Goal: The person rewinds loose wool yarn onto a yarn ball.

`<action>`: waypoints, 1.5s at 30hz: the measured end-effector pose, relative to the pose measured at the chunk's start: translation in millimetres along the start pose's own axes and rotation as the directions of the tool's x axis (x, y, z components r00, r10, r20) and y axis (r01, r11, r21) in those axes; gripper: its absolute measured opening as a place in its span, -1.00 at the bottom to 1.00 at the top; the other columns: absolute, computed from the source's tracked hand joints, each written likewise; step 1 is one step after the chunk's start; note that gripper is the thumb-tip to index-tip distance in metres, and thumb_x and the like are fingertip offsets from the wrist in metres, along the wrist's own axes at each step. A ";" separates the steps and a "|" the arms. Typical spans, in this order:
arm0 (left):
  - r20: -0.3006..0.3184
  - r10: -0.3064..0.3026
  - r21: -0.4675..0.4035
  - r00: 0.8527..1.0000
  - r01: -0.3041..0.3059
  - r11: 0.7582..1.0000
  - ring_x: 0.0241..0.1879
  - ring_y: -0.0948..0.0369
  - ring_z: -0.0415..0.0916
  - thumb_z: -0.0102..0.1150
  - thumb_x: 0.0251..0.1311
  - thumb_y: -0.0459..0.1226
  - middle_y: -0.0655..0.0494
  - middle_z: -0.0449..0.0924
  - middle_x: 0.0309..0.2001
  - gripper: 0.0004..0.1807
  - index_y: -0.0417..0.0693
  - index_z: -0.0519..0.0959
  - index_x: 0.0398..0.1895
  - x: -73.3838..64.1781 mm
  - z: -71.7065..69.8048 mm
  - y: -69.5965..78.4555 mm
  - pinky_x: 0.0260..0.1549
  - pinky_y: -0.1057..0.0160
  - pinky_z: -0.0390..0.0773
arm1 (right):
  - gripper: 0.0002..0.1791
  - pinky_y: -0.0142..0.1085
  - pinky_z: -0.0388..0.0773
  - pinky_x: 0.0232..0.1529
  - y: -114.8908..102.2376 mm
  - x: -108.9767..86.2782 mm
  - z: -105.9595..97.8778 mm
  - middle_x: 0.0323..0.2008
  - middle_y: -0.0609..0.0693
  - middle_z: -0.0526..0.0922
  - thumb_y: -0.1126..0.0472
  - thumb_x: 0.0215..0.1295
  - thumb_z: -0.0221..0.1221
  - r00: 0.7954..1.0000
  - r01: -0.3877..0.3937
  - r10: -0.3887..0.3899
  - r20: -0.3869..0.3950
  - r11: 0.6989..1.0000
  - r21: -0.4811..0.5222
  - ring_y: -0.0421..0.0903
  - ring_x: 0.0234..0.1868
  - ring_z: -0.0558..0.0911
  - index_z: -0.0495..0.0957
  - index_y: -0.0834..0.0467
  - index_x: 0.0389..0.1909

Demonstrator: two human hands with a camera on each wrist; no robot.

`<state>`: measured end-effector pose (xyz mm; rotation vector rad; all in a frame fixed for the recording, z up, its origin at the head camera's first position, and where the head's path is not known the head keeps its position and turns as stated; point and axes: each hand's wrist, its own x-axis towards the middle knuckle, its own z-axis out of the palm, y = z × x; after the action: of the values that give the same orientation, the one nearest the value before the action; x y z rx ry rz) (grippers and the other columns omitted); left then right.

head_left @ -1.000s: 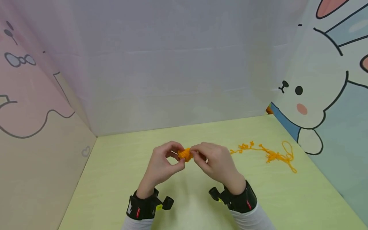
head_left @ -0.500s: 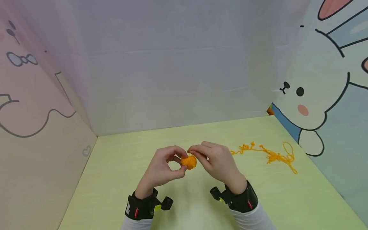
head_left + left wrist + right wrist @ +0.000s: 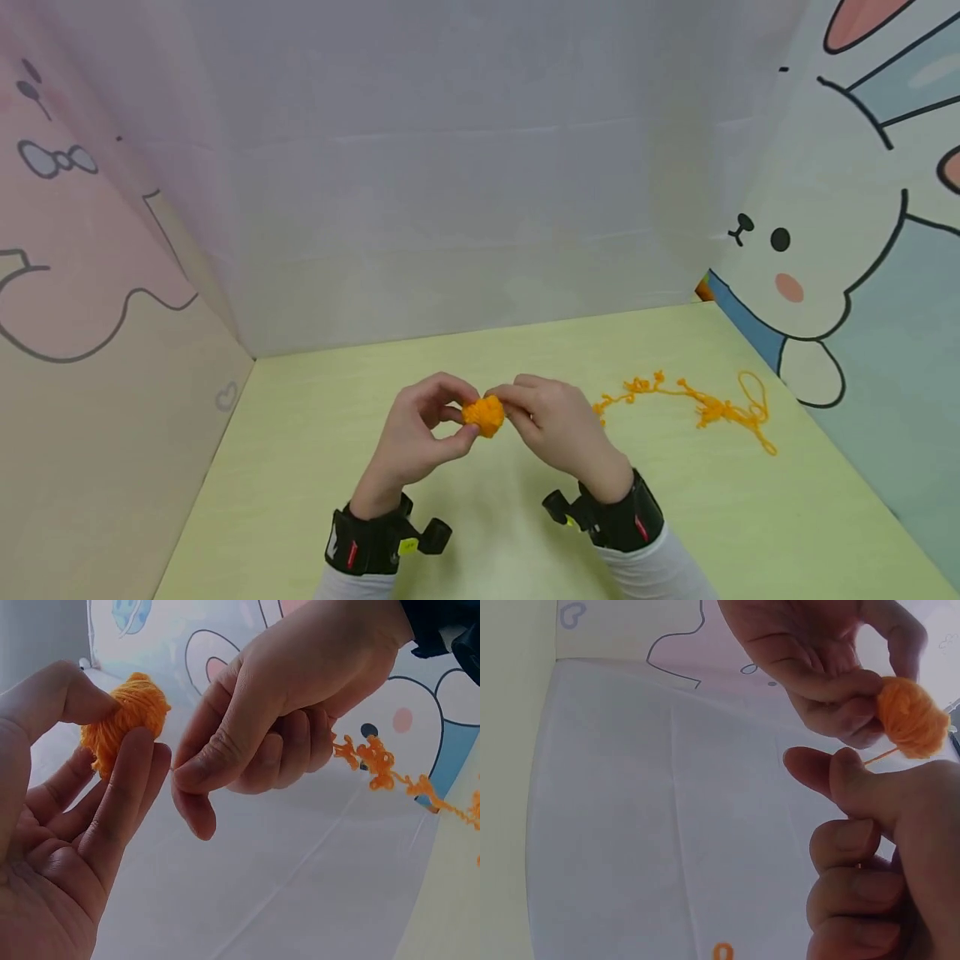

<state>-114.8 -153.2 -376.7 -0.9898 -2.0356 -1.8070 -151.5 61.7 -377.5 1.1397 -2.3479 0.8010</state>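
Observation:
A small ball of orange yarn is held up over the table between thumb and fingers of my left hand. In the left wrist view the wound strands of the yarn ball show between thumb and fingertips. Just to its right, my right hand pinches the yarn strand between thumb and index finger; the strand runs from there to the ball. The other fingers of the right hand are curled in. From behind this hand, loose kinked yarn trails away.
The loose orange yarn lies tangled and looped on the right side of the pale yellow table. A white curtain stands at the back. Printed cartoon panels close off both sides.
The ball has turned and shifted slightly between my left fingers. My right hand has circled around it with the strand, and the near end of the loose yarn has moved a little.

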 end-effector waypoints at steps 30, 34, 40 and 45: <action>-0.372 -0.124 0.320 0.920 0.252 0.913 -0.35 0.17 0.57 0.31 -0.05 -0.60 -0.11 0.59 -0.25 -0.69 -0.32 0.52 -0.20 18.3 7.2 11.0 -0.35 0.27 0.71 | -0.92 -0.48 0.42 -0.60 -8.6 -4.0 -14.6 -0.46 -0.30 0.57 0.18 0.32 0.18 0.997 0.072 -0.072 -0.003 0.995 0.069 -0.35 -0.54 0.41 0.64 -0.03 -0.33; -0.275 -0.150 0.328 0.950 0.239 0.914 -0.32 0.16 0.54 0.31 -0.07 -0.60 -0.05 0.60 -0.26 -0.68 -0.27 0.54 -0.21 16.3 4.2 12.7 -0.40 0.23 0.70 | -0.92 -0.46 0.44 -0.60 -5.5 -4.2 -20.1 -0.43 -0.26 0.62 0.21 0.29 0.18 0.993 0.090 -0.083 -0.085 0.993 0.082 -0.33 -0.53 0.43 0.64 -0.02 -0.33; -0.106 -0.202 0.284 0.974 0.225 0.932 -0.31 0.18 0.51 0.32 -0.10 -0.58 0.03 0.59 -0.28 -0.67 -0.18 0.54 -0.23 11.8 0.1 16.2 -0.39 0.27 0.67 | -0.89 -0.44 0.42 -0.63 -1.3 -4.8 -23.7 -0.45 -0.20 0.62 0.18 0.33 0.16 0.985 0.095 -0.082 -0.152 0.992 0.083 -0.31 -0.57 0.39 0.66 0.03 -0.30; 0.021 -0.226 0.212 0.974 0.216 0.953 -0.31 0.17 0.51 0.28 -0.08 -0.58 0.06 0.57 -0.29 -0.66 -0.12 0.54 -0.23 10.9 -0.4 22.4 -0.34 0.25 0.68 | -0.87 -0.43 0.41 -0.65 0.8 -5.2 -23.8 -0.46 -0.20 0.62 0.15 0.38 0.15 0.979 0.095 -0.077 -0.191 0.992 0.085 -0.30 -0.58 0.39 0.68 0.04 -0.26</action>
<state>-109.0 -150.0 -352.7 -0.7762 -2.3889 -1.6375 -146.5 80.5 -362.9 1.1425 -2.1127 0.9518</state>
